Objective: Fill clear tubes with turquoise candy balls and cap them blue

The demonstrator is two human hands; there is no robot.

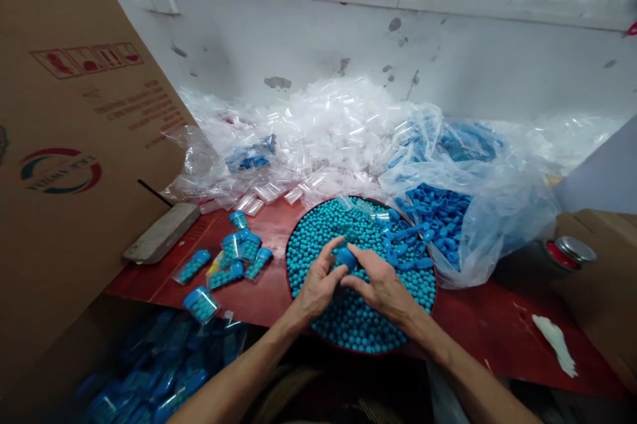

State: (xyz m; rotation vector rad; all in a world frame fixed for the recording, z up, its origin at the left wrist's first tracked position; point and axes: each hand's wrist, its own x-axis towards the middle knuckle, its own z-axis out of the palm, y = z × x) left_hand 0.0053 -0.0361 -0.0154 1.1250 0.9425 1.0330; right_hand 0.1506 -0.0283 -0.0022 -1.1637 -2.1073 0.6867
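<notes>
Bare hands grasping a smooth blue cap over a round basin of turquoise beads.
The curled fingers of the left hand (316, 286) and right hand (384, 283) pinched the blue cap (347, 259) from opposite sides; whatever lay beneath it was too blurred to tell. It was above the middle of the basin (287, 263), whose thin rim enclosed small, spherical, matte turquoise beads (363, 328). At the basin's far right lay glossy blue scoop-shaped pieces (408, 233), with more in a crinkled, translucent plastic bag (517, 205) beside it. Flat-sided, transparent bead-filled containers (203, 304) with blue tops lay to the left on the red tabletop (478, 331), near a cardboard box (94, 112). Behind the basin rose a glassy heap of clear plastic pieces (343, 125).
</notes>
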